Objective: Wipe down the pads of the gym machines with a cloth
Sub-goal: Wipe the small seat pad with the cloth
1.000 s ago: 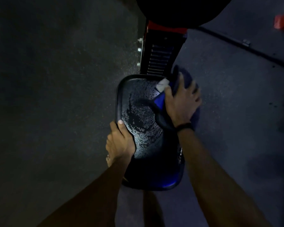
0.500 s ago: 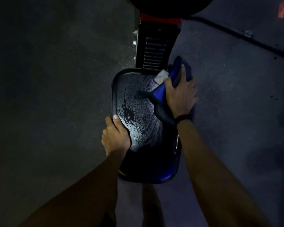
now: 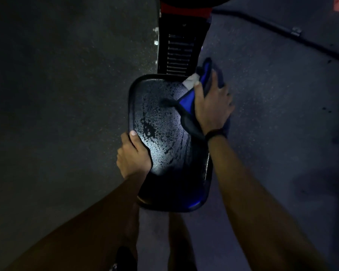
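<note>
The right hand [image 3: 211, 106] presses the blue cloth [image 3: 188, 100] flat with spread fingers at the seat pad's [image 3: 164, 133] far right corner, the wet, beaded surface stretching leftward and toward the person along its long axis, while the left hand [image 3: 133, 157] grips the near left edge.

Gym: speckled rubber floor [image 3: 67, 94], padded machine seat [image 3: 164, 133].
</note>
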Demonstrator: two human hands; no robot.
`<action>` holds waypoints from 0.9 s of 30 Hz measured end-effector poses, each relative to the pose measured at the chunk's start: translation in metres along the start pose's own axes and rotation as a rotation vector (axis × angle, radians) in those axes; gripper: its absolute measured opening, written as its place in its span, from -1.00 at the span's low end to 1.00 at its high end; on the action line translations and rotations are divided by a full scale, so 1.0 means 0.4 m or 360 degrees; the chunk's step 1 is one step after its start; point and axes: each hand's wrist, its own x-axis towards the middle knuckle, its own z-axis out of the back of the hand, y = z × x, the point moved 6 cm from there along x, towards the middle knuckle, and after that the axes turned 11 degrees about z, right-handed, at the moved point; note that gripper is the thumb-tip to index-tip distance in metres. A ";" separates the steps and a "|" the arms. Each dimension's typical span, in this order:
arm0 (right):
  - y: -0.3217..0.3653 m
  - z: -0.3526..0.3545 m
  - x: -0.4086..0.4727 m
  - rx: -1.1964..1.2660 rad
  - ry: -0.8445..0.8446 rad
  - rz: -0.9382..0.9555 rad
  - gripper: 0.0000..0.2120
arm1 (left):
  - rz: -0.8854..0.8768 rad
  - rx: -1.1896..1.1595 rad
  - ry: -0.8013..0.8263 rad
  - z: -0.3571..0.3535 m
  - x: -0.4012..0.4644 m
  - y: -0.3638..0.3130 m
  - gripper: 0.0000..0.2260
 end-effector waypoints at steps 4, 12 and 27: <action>0.006 0.050 -0.384 -0.0095 0.0006 0.0169 -0.44 | 0.0003 -0.0006 0.0040 0.001 -0.008 0.001 -0.58; 0.045 0.025 -0.047 -0.0132 0.0026 0.0054 -0.39 | -0.0023 -0.0007 0.0043 -0.002 0.000 -0.007 -0.60; 0.034 0.029 -0.069 -0.0304 0.0269 0.0467 -0.38 | -0.0028 -0.0071 0.0082 0.003 0.001 -0.007 -0.61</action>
